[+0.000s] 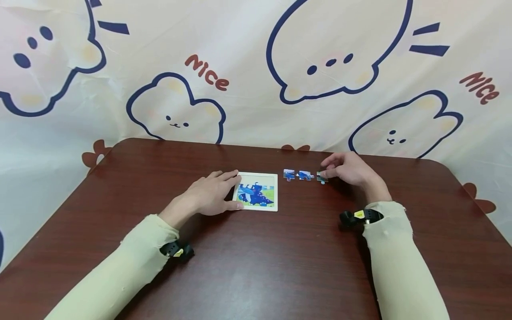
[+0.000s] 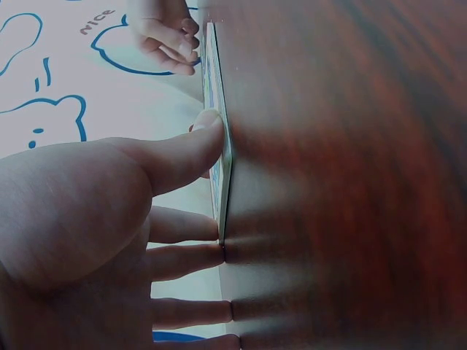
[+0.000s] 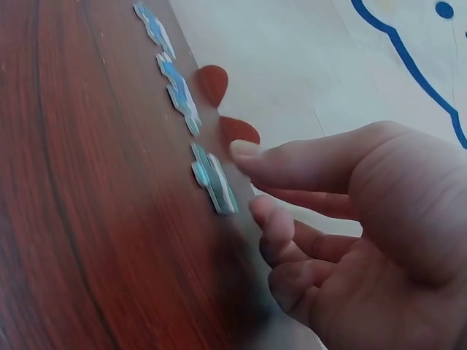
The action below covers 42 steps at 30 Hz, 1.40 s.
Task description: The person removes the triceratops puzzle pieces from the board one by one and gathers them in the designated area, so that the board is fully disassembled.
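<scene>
The step in hand appears to be collecting the rightmost loose piece [image 1: 321, 177], right of the framed puzzle [image 1: 276, 195]; the next move seems to call for a light edge pinch. My right hand [image 1: 350, 170], thumb and bent fingers parted, grasps nothing just beside that piece, contact uncertain; my left hand [image 1: 210, 195], unclenched, rests against the puzzle's left side.

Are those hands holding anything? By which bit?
Nothing looks gripped. The left hand rests on the left edge of the puzzle board; the right hand is beside the rightmost loose piece; whether touching, I can't tell.
</scene>
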Tool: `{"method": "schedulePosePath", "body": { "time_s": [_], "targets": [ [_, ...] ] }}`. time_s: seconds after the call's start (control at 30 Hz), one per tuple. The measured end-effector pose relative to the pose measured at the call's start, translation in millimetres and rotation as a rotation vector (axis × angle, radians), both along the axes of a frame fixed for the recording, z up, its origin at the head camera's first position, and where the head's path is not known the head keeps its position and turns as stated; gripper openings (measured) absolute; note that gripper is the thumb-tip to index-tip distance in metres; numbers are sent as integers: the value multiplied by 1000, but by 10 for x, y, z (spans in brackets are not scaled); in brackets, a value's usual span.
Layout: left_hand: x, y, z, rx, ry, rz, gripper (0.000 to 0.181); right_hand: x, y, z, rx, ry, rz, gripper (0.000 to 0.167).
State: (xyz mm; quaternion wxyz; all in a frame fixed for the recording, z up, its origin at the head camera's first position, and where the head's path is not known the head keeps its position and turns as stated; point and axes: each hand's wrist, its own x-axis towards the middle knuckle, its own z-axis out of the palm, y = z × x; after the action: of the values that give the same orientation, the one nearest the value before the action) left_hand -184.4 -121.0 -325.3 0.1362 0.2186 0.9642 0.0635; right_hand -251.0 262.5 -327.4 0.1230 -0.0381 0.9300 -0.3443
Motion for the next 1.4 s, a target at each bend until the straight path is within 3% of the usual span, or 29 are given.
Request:
{"method": "schedulePosePath", "body": {
  "time_s": [0.4,0.83,1.13,1.4],
  "targets": [
    [-8,16,5,0,-8,-6,85,21,-320,54,15,66,51,32],
    [-27,35,-9,8,-3,-8,85,156,-950,178,-44,145,156,24],
    [-22,28,19,37,35,-18,80,237,-1275,133,-136,87,237,36],
    [25,-3,83,63,67,-28,77,255,-1434,73,-125,93,264,44]
  ]
}}
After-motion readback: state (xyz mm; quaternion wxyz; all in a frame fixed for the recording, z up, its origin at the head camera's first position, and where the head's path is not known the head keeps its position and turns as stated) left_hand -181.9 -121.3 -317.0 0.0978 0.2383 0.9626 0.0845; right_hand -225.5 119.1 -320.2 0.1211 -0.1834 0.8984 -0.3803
